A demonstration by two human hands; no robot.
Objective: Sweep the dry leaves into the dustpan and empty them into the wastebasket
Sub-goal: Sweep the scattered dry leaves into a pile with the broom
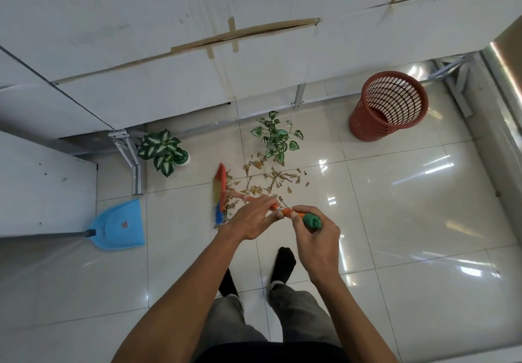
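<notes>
white-variegated plant (162, 150) near metal leg (136, 173) | striped-leaf plant (275, 136) right of it | taped panels (169, 9) behind | glossy tiled floor (409, 193)

blue dustpan (118, 227), red lattice wastebasket (388, 106), seemingly multicoloured broom (219, 193).

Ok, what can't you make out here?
Head view:
- Broom: the middle of its handle is covered by the left hand and right hand; the bristles are blurred.
- Leaves: the nearest ones are hidden behind the hands.
- Dustpan: its handle is cut off by the left edge.
</notes>
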